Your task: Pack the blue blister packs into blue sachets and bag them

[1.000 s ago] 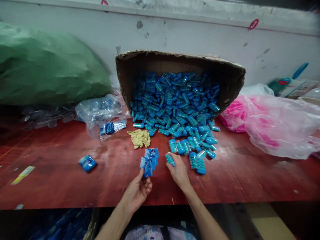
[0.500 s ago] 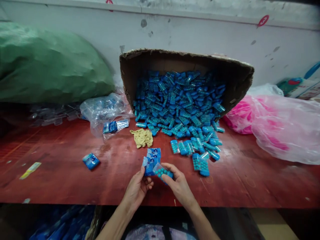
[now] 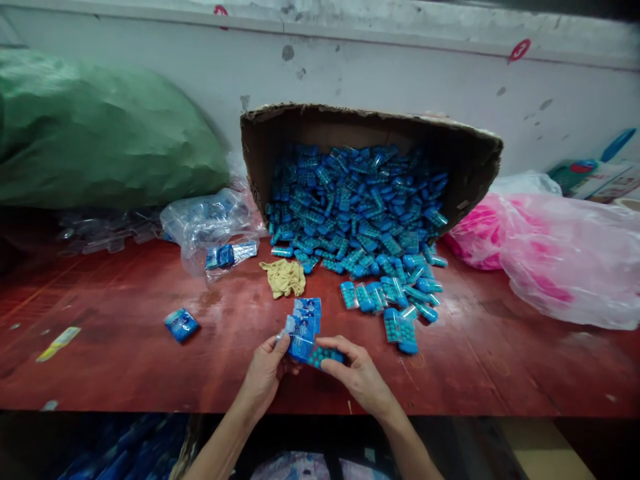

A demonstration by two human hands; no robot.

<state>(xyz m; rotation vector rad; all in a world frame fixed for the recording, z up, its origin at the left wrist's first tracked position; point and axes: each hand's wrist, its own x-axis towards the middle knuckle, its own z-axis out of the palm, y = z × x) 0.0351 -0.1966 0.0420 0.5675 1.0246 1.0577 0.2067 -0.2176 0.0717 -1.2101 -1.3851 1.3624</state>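
My left hand (image 3: 267, 374) grips a blue printed card (image 3: 301, 346) near the front of the red table (image 3: 125, 360). My right hand (image 3: 357, 377) pinches a clear blister of teal beads (image 3: 324, 356) and presses it against that card. Just beyond lies a short row of more blue cards (image 3: 307, 313). A tipped cardboard box (image 3: 465, 157) spills a big heap of blue blisters (image 3: 357, 213) toward my hands.
A yellow rag (image 3: 285, 277) lies before the box. Clear plastic bags (image 3: 207, 223) and a lone blue packet (image 3: 181, 325) sit to the left, a green sack (image 3: 100, 140) behind them. Pink plastic bags (image 3: 555, 250) fill the right.
My right hand picked a blister from the loose pile and brought it left to the card in my left hand, where the two now meet.
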